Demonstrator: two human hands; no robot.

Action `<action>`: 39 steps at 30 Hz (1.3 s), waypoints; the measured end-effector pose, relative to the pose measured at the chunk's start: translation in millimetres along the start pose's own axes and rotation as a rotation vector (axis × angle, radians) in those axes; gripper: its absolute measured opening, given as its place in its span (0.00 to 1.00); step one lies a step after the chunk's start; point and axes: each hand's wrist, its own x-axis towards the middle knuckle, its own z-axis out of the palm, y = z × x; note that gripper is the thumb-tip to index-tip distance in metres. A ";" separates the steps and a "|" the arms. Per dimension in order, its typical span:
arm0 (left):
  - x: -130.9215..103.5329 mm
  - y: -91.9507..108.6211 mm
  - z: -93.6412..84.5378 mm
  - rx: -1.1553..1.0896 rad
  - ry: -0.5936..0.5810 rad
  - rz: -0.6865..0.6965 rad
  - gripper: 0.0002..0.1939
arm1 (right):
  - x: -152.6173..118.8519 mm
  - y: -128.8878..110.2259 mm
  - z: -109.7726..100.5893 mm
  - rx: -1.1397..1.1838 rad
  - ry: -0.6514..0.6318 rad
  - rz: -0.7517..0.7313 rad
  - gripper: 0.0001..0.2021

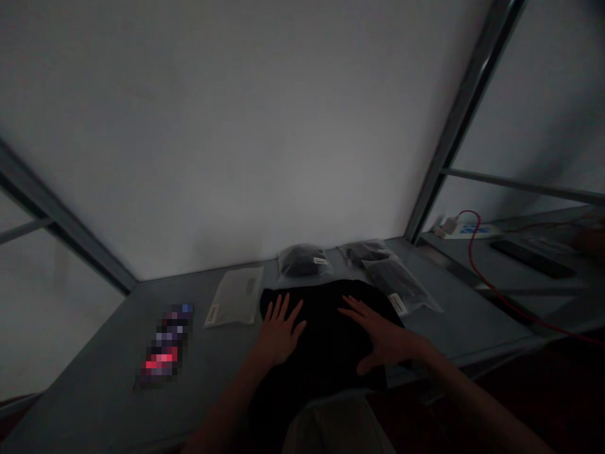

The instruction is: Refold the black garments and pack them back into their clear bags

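Observation:
A piece of black cloth [326, 328], perhaps a garment, is spread over the front of the grey table [208, 372] and hangs past its near edge. On its left part lies my left hand [282, 331], fingers spread. My right hand [378, 331] rests flat on the right part, thumb apart from the fingers. Neither hand grips anything. Just left of the cloth is a flat, frosted plastic bag [234, 297] with a small white label. The dim light hides the cloth's folds and exact shape.
Behind the cloth lies a clear bag [302, 261] with something dark inside. Two more filled bags, one farther back [363, 252] and one nearer [397, 284], lie to the right. A pixelated object [165, 343] is at left. A red cable [472, 252] crosses the right-hand surface.

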 end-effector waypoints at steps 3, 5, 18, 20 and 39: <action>-1.8 -2.6 3.9 -0.004 0.030 0.007 0.29 | 6.0 8.3 -1.5 0.065 0.065 0.012 0.57; -0.9 -4.3 5.9 -0.009 0.043 0.010 0.29 | 14.0 16.9 1.1 0.113 0.226 0.060 0.43; 1.2 -10.7 0.4 -0.066 0.023 -0.007 0.30 | 39.1 37.8 12.1 -0.163 0.598 0.217 0.14; 5.2 -9.7 -3.2 -0.059 0.007 -0.014 0.29 | 46.2 34.3 1.5 -0.248 0.569 0.261 0.14; 68.5 -34.9 -57.4 0.037 -0.090 -0.019 0.26 | 89.1 26.0 -52.6 -0.339 0.161 0.072 0.15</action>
